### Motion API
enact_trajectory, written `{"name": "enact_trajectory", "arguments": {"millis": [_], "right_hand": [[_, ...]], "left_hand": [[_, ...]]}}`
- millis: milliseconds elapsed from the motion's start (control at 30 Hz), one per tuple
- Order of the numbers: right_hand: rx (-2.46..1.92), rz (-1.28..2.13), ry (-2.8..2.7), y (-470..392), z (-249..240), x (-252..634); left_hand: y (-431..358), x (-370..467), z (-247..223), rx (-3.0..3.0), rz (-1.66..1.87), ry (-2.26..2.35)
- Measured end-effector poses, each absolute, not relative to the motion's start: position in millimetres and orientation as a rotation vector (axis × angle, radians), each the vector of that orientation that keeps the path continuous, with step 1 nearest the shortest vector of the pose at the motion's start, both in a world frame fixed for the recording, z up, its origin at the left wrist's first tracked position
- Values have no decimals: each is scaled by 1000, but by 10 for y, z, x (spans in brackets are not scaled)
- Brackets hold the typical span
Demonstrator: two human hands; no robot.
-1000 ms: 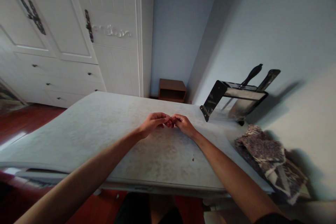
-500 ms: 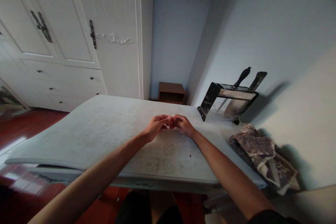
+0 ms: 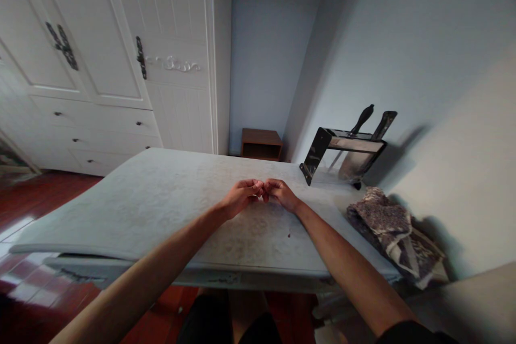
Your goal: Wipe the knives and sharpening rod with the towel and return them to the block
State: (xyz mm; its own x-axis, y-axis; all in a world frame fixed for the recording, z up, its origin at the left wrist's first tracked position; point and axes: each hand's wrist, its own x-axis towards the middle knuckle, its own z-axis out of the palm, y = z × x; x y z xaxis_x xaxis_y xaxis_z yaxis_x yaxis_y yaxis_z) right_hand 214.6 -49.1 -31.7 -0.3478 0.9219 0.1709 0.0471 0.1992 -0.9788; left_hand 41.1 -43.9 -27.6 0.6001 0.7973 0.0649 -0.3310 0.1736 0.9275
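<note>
My left hand (image 3: 244, 196) and my right hand (image 3: 280, 194) meet fingertip to fingertip over the middle of the pale table (image 3: 169, 193). Both are closed in a pinch, thumbs against the index fingers. Something small and reddish may sit between the fingertips, but it is too small and too covered by the fingers to name. On the tabletop, just left of my right forearm, lies a tiny reddish-brown scrap (image 3: 289, 235).
A black-framed knife holder (image 3: 316, 156) with two dark handles stands at the table's back right. Nearer me lies a crumpled brown-and-white patterned cloth (image 3: 387, 220). Behind the table are a small brown open box (image 3: 262, 137) and a white wardrobe (image 3: 181, 107). A wall borders the right side.
The view has shifted slightly, so the knife holder and cloth appear a little further left. My hands remain together at the same spot, with only a slight change in the fingers.
</note>
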Motion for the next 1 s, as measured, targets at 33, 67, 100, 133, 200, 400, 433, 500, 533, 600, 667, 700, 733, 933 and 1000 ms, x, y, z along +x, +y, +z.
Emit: {"name": "enact_trajectory", "arguments": {"millis": [33, 67, 100, 133, 200, 400, 433, 500, 533, 600, 667, 700, 733, 933, 1000], "right_hand": [[-939, 1273, -1605, -489, -318, 2150], [-939, 1275, -1603, -488, -320, 2153], [-940, 1278, -1600, -486, -321, 2154], [-940, 1280, -1596, -486, -321, 2155], [-943, 1285, -1583, -487, -322, 2153], [-942, 1266, -1471, -500, -351, 2155], [-941, 1258, -1447, -507, -358, 2163], [-934, 1254, -1389, -530, -367, 2185], [-930, 1255, -1353, -546, -367, 2199], [-930, 1262, -1279, -583, -362, 2228], [-950, 1257, -1235, -626, -353, 2260], [-967, 1247, -1230, -649, -350, 2277], [-986, 1232, -1235, -672, -348, 2296], [-1061, 1169, -1312, -823, -351, 2447], [-1074, 1157, -1331, -873, -329, 2509]], "left_hand": [[-437, 411, -278, 1121, 851, 493], [-434, 411, -281, 1111, 852, 486], [-429, 411, -284, 1104, 851, 480], [-424, 409, -286, 1098, 847, 476], [-412, 401, -287, 1094, 834, 467], [-383, 376, -282, 1013, 859, 503], [-378, 373, -284, 979, 875, 525], [-362, 368, -291, 933, 897, 560], [-352, 364, -294, 926, 900, 570], [-334, 355, -299, 927, 900, 585], [-324, 345, -295, 934, 902, 603], [-324, 342, -288, 943, 909, 618], [-327, 341, -278, 956, 921, 644], [-366, 355, -226, 1168, 1000, 833], [-370, 354, -225, 1243, 996, 854]]}}
